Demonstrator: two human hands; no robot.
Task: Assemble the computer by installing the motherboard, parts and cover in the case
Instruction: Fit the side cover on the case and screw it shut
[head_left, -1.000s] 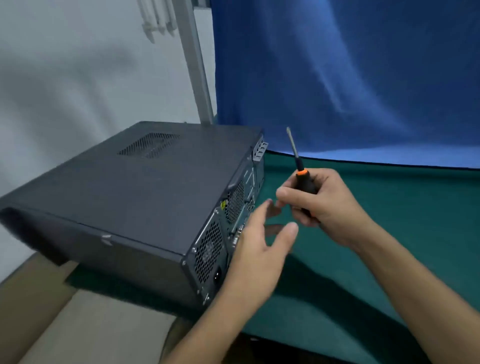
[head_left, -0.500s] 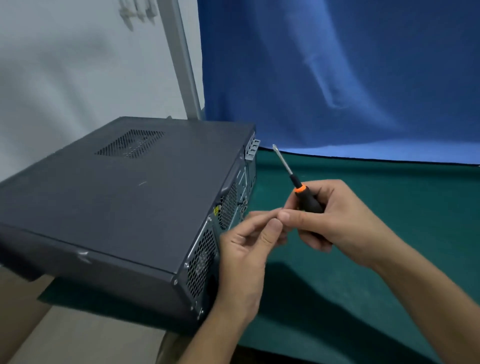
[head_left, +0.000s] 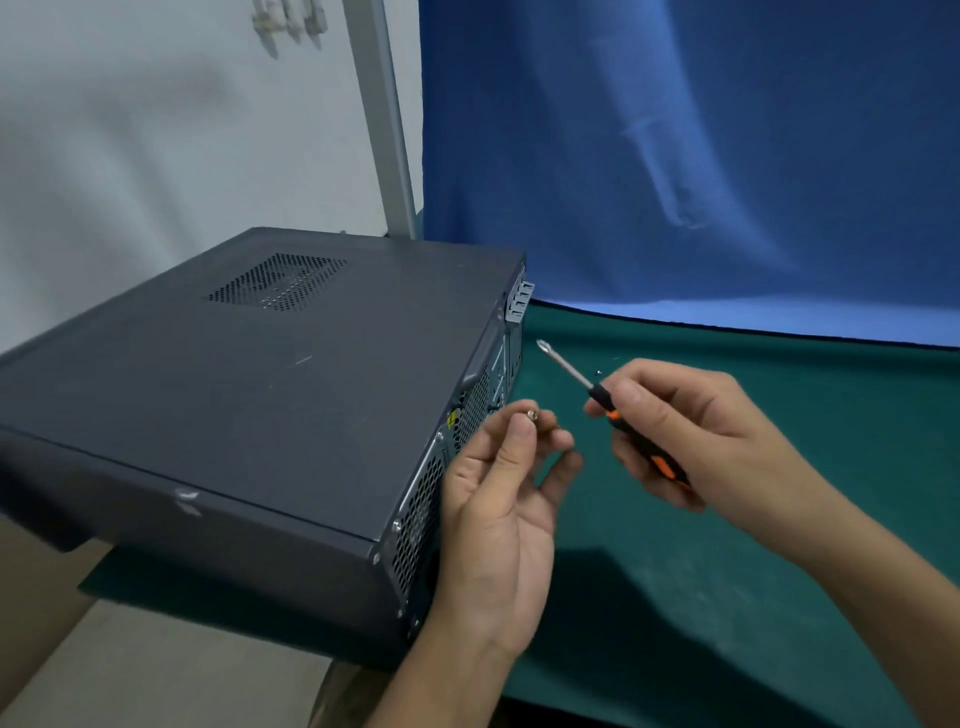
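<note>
Left hand (head_left: 498, 519) was raised palm-up just beside the rear panel (head_left: 418, 512) of the computer case (head_left: 260, 395), its thumb and forefinger pinched together on a small brass-coloured screw (head_left: 532, 414), the other fingers loosely spread. Right hand (head_left: 696, 431) had its fingers curled tight round the black and orange handle of a screwdriver (head_left: 600, 395), whose shaft pointed up and left toward the case, the tip clear of both screw and panel. The dark grey case lay on its side with its cover on and a vent grille (head_left: 280, 280) facing up. It rested at the left end of a green mat (head_left: 727, 571), before a blue cloth (head_left: 675, 156).
</note>
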